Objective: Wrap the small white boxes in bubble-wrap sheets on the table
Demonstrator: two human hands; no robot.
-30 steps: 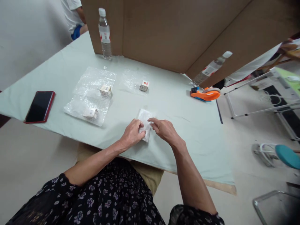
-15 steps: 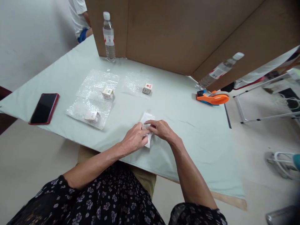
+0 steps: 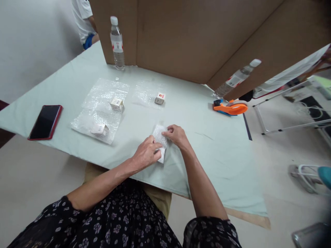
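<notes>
Bubble-wrap bundle (image 3: 159, 139): small and white, lying on the near part of the table (image 3: 196, 113), right between our two hands.
Left hand (image 3: 146, 154): fingers curled over the bundle's near end, pressing it to the cloth. We judge this pins it so it can't slide or spring open.
Right hand (image 3: 177, 135): closed on the wrap's far edge, thumb and fingers pinching, likely to hold a fold down.
To our left: large bubble sheet (image 3: 103, 93) spread flat, carrying a near box (image 3: 99, 129) and a far box (image 3: 117, 103), apart from each other. The red phone (image 3: 45, 121) lies further left, screen up.
Further out: smaller sheet (image 3: 144, 92) with a third box (image 3: 159, 98) at its right edge. The orange tape dispenser (image 3: 230, 107) sits off to the right, near the table's edge.
Far side: upright bottle (image 3: 117, 43) against the cardboard screen (image 3: 181, 34), and a leaning bottle (image 3: 236, 78) at its right corner. Another person's sleeve (image 3: 84, 13) shows beyond, top left.
</notes>
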